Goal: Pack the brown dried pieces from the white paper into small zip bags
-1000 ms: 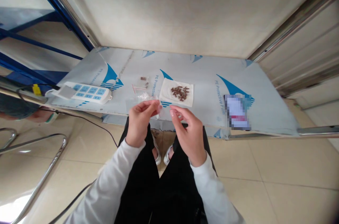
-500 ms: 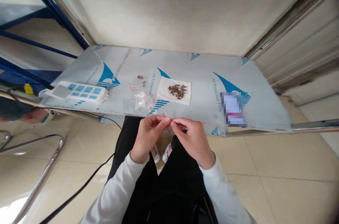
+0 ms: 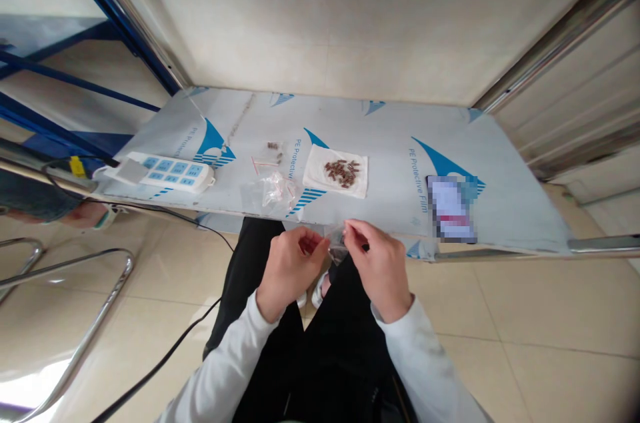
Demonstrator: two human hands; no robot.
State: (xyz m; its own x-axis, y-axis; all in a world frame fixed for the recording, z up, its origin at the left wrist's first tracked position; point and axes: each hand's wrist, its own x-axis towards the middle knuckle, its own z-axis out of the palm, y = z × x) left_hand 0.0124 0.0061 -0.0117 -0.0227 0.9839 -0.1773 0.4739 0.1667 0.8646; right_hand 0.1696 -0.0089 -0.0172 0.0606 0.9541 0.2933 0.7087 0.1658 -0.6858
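Between my two hands is a small clear plastic bag, just off the table's front edge and above my lap. My left hand is closed, pinching the bag's left side between thumb and finger. Opposite it, my right hand pinches the right side. Whether anything lies inside the bag I cannot make out. On the table beyond, a white paper sheet bears a heap of small brown pieces. To its left lie several clear zip bags, and one bag shows brown pieces in it.
A white power strip with blue sockets sits at the table's left. A phone, blurred out, lies near the right front edge. A black cable and a metal chair frame are at lower left. Another person's arm shows at far left.
My hands have moved apart from fingertips touching, and the small bag now shows spread between them. The whole view has shifted slightly, so the table appears further right.
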